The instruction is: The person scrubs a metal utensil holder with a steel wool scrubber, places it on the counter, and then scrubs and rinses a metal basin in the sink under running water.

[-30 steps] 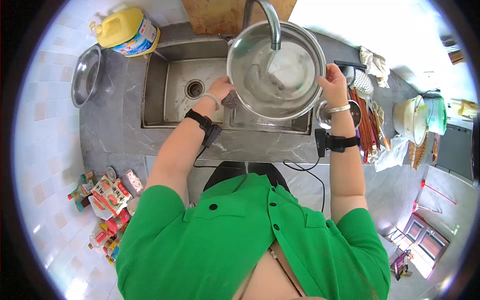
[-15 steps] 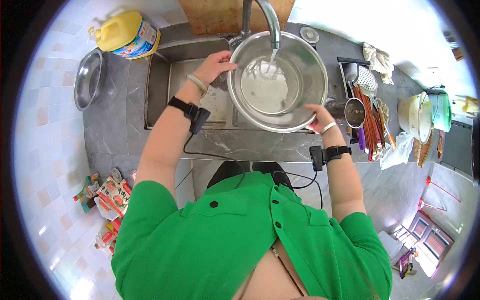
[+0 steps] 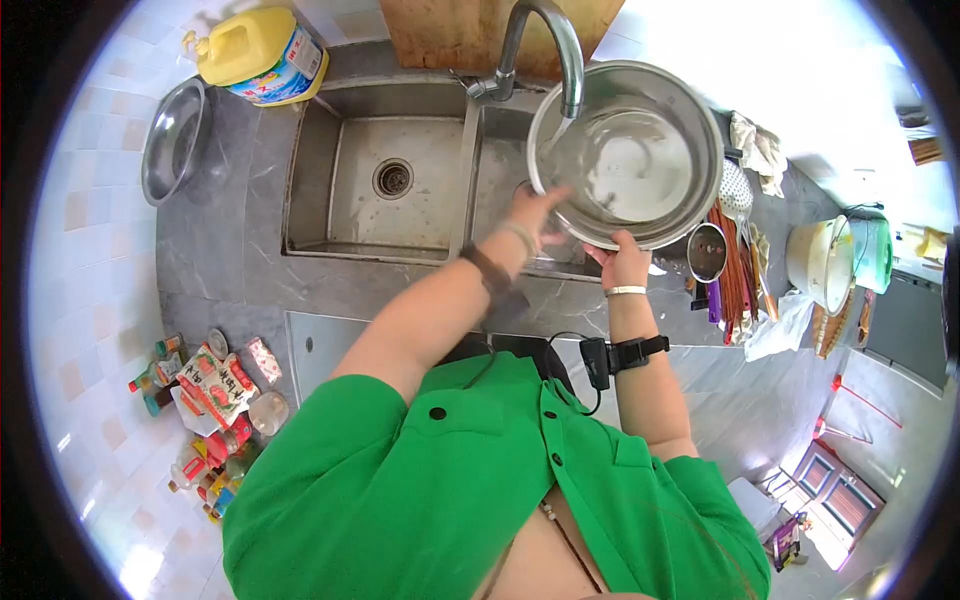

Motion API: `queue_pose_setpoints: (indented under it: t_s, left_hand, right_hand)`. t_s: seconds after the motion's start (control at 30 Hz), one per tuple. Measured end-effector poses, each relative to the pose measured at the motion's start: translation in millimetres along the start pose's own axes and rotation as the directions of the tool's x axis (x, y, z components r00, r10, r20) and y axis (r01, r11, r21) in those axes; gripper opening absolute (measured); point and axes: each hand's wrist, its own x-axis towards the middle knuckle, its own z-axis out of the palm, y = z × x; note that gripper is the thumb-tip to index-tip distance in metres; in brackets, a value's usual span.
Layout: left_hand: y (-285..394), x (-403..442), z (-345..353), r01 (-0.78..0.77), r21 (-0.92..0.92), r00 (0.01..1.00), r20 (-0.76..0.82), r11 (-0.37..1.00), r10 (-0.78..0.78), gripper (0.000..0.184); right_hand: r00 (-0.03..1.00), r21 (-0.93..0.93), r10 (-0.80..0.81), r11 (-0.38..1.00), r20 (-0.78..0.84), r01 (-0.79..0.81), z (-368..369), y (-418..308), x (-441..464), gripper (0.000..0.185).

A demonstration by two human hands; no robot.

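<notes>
A wide stainless steel basin (image 3: 690, 215) is tilted under the curved faucet (image 3: 571, 85), over the right sink bowl and the counter beside it. A thin stream of water runs into the basin near its left wall. My right hand (image 3: 624, 264) is closed on the basin's near rim, with the thumb on top and fingers beneath. My left hand (image 3: 532, 215), blurred by motion, is at the basin's lower left edge with its fingers apart; whether it touches the rim is hard to see.
The left sink bowl (image 3: 400, 210) shows its drain. A yellow detergent jug (image 3: 262, 62) and a metal bowl (image 3: 172, 145) stand left. Right of the basin lie a metal cup (image 3: 707, 250), chopsticks (image 3: 736, 275), a skimmer (image 3: 734, 190) and a cloth (image 3: 757, 150). A wooden board (image 3: 440, 40) leans behind.
The basin has shifted right, uncovering more of the sink. My left hand has left the basin's upper left side and moved right and down to its lower left edge. My right hand stays on the rim.
</notes>
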Motion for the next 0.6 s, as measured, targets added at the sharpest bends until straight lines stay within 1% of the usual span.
queue_pose_setpoints:
  t_s: [0.03, 0.1, 0.13, 0.17, 0.2, 0.23, 0.27, 0.3, 0.4, 0.43, 0.47, 0.5, 0.53, 0.6]
  left_hand:
    - [-15, 2, 4, 0.075, 0.035, 0.988, 0.136, 0.997, -0.079, 0.054]
    - [-38, 37, 10, 0.031, 0.048, 0.985, 0.166, 0.998, -0.039, 0.048]
    - [-36, 41, 14, 0.015, 0.055, 0.983, 0.180, 0.998, -0.025, 0.045]
    - [-27, 49, 13, -0.055, -0.014, 0.988, 0.141, 0.998, 0.057, 0.040]
    - [-6, 49, 13, -0.181, 0.057, 0.982, 0.067, 0.982, 0.177, 0.041]
    - [14, 54, 11, -0.299, 0.137, 0.953, 0.003, 0.944, 0.301, 0.043]
    - [26, 93, 2, -0.440, 0.315, 0.888, 0.014, 0.841, 0.459, 0.046]
    - [27, 125, -7, -0.543, 0.478, 0.801, 0.049, 0.691, 0.596, 0.049]
    - [61, 71, 23, -0.434, 0.426, 0.844, -0.115, 0.794, 0.523, 0.050]
    - [43, 75, 27, -0.405, 0.383, 0.846, -0.188, 0.830, 0.499, 0.052]
    - [19, 75, 33, -0.261, 0.187, 0.937, -0.185, 0.947, 0.295, 0.052]
    - [7, 56, 38, -0.086, -0.010, 0.987, -0.135, 0.996, 0.084, 0.052]
    - [-1, 68, 32, -0.145, 0.146, 0.981, -0.109, 0.979, 0.162, 0.052]
    - [-30, 106, 10, -0.252, 0.439, 0.956, -0.023, 0.862, 0.291, 0.053]
  right_hand:
    - [0.999, -0.011, -0.047, 0.999, -0.024, 0.047, 3, -5, 1, 0.035]
    - [0.995, -0.074, -0.099, 0.992, -0.014, 0.098, 2, -12, 5, 0.037]
    - [0.992, -0.108, -0.122, 0.987, -0.013, 0.120, 3, -18, 1, 0.038]
    - [0.981, -0.142, -0.191, 0.972, -0.034, 0.185, 5, -22, -5, 0.039]
    - [0.978, -0.179, -0.209, 0.962, 0.000, 0.206, 0, -25, -5, 0.040]
    - [0.973, -0.212, -0.227, 0.950, 0.033, 0.229, -6, -26, -6, 0.040]
    - [0.969, -0.243, -0.241, 0.937, 0.064, 0.249, -10, -27, -7, 0.041]
    - [0.965, -0.242, -0.260, 0.935, 0.023, 0.258, -1, -30, -18, 0.050]
    - [0.951, -0.307, -0.306, 0.910, -0.044, 0.278, 9, -27, -22, 0.061]
    - [0.951, -0.333, -0.308, 0.898, -0.010, 0.288, 13, -30, -23, 0.069]
    - [0.954, -0.363, -0.299, 0.890, -0.006, 0.277, 16, -33, -22, 0.075]
    - [0.957, -0.391, -0.291, 0.881, -0.001, 0.268, 16, -38, -22, 0.081]
    - [0.959, -0.420, -0.283, 0.870, 0.002, 0.257, 16, -41, -21, 0.088]
    - [0.965, -0.459, -0.256, 0.851, 0.066, 0.257, 8, -49, -19, 0.088]
